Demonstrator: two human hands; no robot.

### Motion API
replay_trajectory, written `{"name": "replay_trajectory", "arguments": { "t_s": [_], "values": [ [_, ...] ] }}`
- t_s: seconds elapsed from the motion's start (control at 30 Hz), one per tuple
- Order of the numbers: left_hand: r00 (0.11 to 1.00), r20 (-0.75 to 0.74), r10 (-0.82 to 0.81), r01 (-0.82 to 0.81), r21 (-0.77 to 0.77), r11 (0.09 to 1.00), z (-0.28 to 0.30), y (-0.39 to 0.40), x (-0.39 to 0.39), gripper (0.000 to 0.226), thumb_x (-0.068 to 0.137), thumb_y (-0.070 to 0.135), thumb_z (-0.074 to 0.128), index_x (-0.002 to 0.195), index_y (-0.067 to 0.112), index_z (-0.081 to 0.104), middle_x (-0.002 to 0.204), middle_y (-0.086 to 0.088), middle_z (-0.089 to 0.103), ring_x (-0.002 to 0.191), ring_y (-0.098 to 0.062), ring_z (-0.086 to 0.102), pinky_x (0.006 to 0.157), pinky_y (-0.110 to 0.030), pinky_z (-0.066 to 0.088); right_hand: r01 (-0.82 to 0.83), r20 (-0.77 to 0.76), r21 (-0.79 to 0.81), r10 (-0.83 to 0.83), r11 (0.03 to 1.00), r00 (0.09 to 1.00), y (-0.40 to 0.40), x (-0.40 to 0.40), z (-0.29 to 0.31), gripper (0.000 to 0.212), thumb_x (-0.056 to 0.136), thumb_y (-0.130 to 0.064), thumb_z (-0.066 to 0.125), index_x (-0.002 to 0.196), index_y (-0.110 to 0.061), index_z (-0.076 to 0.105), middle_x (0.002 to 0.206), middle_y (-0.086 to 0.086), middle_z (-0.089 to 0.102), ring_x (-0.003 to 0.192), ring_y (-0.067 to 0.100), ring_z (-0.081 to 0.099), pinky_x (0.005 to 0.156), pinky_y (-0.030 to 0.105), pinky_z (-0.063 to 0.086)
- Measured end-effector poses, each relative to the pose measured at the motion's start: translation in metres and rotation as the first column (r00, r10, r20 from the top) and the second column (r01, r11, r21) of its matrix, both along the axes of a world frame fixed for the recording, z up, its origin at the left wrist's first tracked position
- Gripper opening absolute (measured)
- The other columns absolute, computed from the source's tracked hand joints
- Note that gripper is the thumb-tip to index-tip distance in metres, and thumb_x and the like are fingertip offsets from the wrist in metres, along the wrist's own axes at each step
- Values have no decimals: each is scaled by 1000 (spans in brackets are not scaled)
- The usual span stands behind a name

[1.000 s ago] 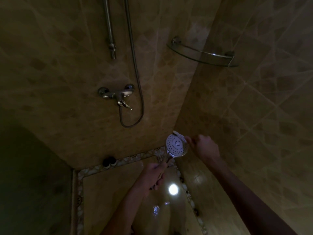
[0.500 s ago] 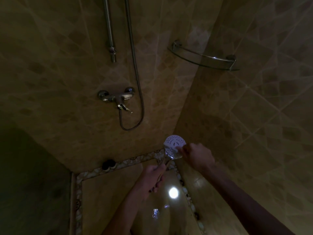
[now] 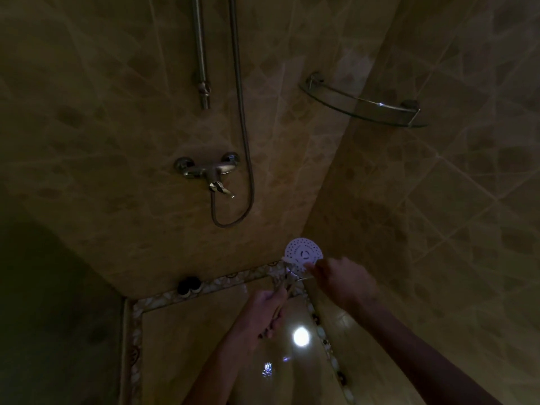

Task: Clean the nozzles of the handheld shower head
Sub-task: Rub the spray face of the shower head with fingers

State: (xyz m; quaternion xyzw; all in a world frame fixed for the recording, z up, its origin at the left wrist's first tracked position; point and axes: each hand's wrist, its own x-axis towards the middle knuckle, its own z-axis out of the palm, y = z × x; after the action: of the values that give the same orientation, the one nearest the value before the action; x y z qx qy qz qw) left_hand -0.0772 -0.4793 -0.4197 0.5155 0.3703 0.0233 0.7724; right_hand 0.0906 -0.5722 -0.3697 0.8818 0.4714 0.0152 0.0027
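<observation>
The handheld shower head [image 3: 304, 252] has a round white face dotted with nozzles, turned up towards me, low in the shower corner. My left hand [image 3: 263, 311] grips its chrome handle from below. My right hand [image 3: 342, 279] comes in from the right, fingers curled round a small white brush [image 3: 288, 260]. The brush lies across the lower part of the face, its head at the left rim. The scene is very dark, so fine detail of the brush is unclear.
A metal hose [image 3: 241, 112] loops down to the wall mixer tap [image 3: 207, 171], beside a slide rail [image 3: 200, 54]. A glass corner shelf [image 3: 362, 108] hangs upper right. A dark round object [image 3: 189, 285] sits at the pebble floor border. A light reflection [image 3: 301, 336] glares on the wet floor.
The brush has moved from the top rim of the face down across to its lower left. My right hand shifted left and down with it; the shower head tilted slightly.
</observation>
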Motion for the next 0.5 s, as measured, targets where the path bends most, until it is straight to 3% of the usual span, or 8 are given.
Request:
{"name": "replay_trajectory", "arguments": {
  "t_s": [0.1, 0.2, 0.27, 0.37, 0.43, 0.5],
  "values": [
    [1000, -1, -13, 13, 9, 1000, 1, 2, -1, 30, 95, 36, 53, 75, 13, 53, 61, -5, 47, 39, -8, 34, 32, -14, 20, 153, -12, 13, -153, 988, 988, 9, 26, 2, 63, 92, -67, 26, 86, -18, 64, 83, 7, 68, 81, 28, 68, 60, 31, 48],
    [1000, 0, -17, 17, 19, 1000, 1, 4, 0, 31, 94, 38, 53, 78, 12, 54, 62, -5, 48, 38, -8, 35, 33, -15, 21, 250, -58, 54, -247, 967, 967, 11, 36, 4, 63, 92, -66, 26, 90, -19, 66, 86, 7, 68, 82, 28, 67, 58, 30, 43],
    [1000, -7, 1, -1, 19, 1000, 2, 5, 0, 31, 94, 37, 53, 75, 13, 53, 61, -5, 48, 38, -8, 36, 33, -15, 21, 203, -84, 36, -199, 979, 976, 8, 25, 0, 63, 93, -66, 24, 87, -17, 64, 75, 1, 64, 77, 25, 66, 55, 28, 42],
    [999, -29, 26, -26, 18, 1000, 1, 8, -3, 31, 94, 37, 54, 73, 14, 54, 60, -4, 49, 38, -8, 36, 34, -16, 21, 29, -79, -23, -31, 999, 996, 1, -6, 0, 58, 96, -61, 23, 81, -19, 60, 56, -7, 45, 58, 13, 58, 43, 22, 28],
    [999, -41, 26, -25, 22, 999, 0, 11, -3, 31, 93, 39, 54, 73, 15, 55, 60, -4, 49, 39, -9, 36, 35, -16, 21, 17, -48, -1, -17, 1000, 999, 5, -1, 2, 58, 95, -63, 23, 82, -21, 61, 62, -5, 55, 61, 14, 60, 47, 22, 36],
    [999, -40, 16, -15, 32, 999, 1, 12, -3, 33, 92, 41, 55, 71, 16, 55, 62, -5, 50, 40, -10, 36, 35, -17, 20, 108, -44, 21, -107, 994, 993, 11, 18, 2, 62, 92, -67, 24, 85, -21, 64, 75, 0, 65, 74, 21, 66, 55, 27, 44]
  ]
}}
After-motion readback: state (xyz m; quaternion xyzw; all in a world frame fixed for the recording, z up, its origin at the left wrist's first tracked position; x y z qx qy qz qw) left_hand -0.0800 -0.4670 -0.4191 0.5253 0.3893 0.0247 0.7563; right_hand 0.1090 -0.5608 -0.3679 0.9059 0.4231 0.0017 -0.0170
